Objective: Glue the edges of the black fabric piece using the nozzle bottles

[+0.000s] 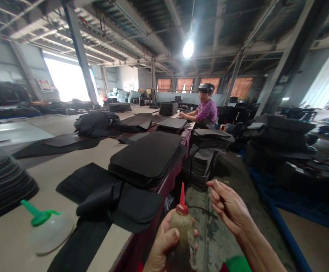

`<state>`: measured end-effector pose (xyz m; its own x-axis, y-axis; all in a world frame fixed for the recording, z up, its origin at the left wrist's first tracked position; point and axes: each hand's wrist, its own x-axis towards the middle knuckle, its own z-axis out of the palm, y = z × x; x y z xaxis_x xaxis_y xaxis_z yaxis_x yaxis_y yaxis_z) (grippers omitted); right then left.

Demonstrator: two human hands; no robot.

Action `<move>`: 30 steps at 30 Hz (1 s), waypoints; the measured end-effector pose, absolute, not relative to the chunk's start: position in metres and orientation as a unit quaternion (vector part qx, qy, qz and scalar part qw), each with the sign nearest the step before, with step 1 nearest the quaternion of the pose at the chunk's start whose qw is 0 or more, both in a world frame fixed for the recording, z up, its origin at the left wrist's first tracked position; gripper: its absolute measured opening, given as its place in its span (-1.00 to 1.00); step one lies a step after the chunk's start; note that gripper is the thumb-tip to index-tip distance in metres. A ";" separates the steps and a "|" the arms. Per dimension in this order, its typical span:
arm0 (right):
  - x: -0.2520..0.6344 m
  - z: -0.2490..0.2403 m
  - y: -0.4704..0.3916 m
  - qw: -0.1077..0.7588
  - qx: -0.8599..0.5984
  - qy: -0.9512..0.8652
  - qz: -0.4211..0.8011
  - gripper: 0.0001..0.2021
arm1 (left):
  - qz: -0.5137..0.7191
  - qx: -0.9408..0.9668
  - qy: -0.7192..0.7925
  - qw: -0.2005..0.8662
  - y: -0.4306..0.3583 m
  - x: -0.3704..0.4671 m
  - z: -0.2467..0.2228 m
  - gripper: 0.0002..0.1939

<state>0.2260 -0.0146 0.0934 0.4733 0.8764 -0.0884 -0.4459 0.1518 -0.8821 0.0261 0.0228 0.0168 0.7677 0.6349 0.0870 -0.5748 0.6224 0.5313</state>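
My left hand point(164, 241) is wrapped round a squeeze bottle point(180, 234) with a dirty brownish body, held upright at the bottom of the view. Its red pointed nozzle point(182, 196) points up. To the right of the bottle, and apart from it, my right hand point(226, 204) is raised over the floor with thumb and forefinger pinched together and the other fingers curled. Anything between those fingertips is too small to make out. Folded black fabric pieces point(136, 207) lie on the table to the left, just in front of a stack of black panels point(147, 155).
On the table's left stands a whitish bottle with a green nozzle point(49, 230), near a tall stack of black pieces point(6, 177). A co-worker in a purple top point(208, 113) is at the far table edge. Bundled stacks point(200, 166) stand on the floor point(209, 230).
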 end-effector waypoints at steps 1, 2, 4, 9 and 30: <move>0.222 0.095 -0.017 0.711 -0.473 -0.249 0.457 -0.57 | 0.335 0.274 0.060 0.899 0.021 0.025 0.021 -0.43; 0.218 0.096 -0.019 0.699 -0.484 -0.264 0.455 -0.59 | 0.334 0.276 0.063 0.899 0.019 0.025 0.024 -0.42; 0.208 0.098 -0.024 0.682 -0.501 -0.288 0.448 -0.65 | 0.335 0.279 0.063 0.898 0.018 0.026 0.029 -0.39; 0.183 0.101 -0.032 0.649 -0.508 -0.343 0.451 -0.64 | 0.321 0.314 0.059 0.891 0.015 0.032 0.036 -0.37; 0.153 0.098 -0.041 0.733 -0.447 -0.192 0.476 -0.68 | 0.436 0.497 0.288 0.693 -0.010 0.047 0.074 -0.49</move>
<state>0.1530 -0.0412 0.0984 0.4741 0.8686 -0.1439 -0.5260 0.1483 -0.8375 0.0469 -0.0099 0.0740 0.4540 0.8904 0.0334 -0.3175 0.1267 0.9398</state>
